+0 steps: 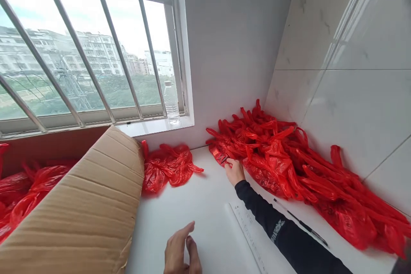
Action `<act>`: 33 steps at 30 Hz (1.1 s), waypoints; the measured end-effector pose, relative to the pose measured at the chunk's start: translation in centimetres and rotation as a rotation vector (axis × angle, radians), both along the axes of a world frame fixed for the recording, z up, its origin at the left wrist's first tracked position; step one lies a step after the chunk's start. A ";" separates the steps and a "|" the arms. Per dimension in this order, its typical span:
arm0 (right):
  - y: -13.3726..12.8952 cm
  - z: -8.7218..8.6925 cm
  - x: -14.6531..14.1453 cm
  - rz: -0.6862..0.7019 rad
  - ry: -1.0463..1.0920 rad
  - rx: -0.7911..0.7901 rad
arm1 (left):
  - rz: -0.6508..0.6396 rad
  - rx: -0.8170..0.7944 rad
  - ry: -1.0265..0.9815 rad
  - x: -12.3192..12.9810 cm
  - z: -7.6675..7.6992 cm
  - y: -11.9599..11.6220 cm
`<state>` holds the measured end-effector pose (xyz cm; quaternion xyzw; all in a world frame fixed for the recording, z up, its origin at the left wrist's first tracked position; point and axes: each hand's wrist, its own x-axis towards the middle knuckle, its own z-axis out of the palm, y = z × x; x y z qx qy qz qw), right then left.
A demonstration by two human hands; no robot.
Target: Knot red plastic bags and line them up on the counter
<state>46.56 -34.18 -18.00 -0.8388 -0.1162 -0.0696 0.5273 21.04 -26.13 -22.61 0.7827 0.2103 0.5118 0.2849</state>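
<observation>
My right hand (235, 171) reaches to the near-left edge of a long heap of red plastic bags (276, 158). Its fingers are pinched together at a small dark thing among the bags, too small to name. Lower down, my left hand (182, 250) hovers over the white tabletop (192, 205), thumb and fingers apart, holding nothing. Beside my right sleeve lies a white sheet or strip with printed marks (245, 233). A black pen (303, 224) rests on the other side of that forearm, close to the heap.
At left stands a cardboard box (96, 188) with its flap raised and more red bags (35, 188) inside. A smaller red bag pile (168, 167) lies beside the flap. A clear bottle (171, 102) stands on the sill of the barred window. Tiled wall (359, 107) bounds the right side.
</observation>
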 end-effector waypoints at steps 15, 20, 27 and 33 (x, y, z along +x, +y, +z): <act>-2.3 3.5 -4.7 0.306 0.060 0.115 | -0.028 0.026 0.017 -1.6 0.2 0.9; -5.9 5.2 -12.9 0.610 0.163 0.213 | -0.030 -0.025 0.079 -1.7 0.6 0.6; -8.1 6.9 -12.0 0.845 0.419 0.021 | -0.155 -0.037 0.139 -0.6 0.2 -1.5; -3.0 6.0 1.0 0.327 0.029 -0.189 | -0.184 0.057 0.137 0.6 -1.3 -1.7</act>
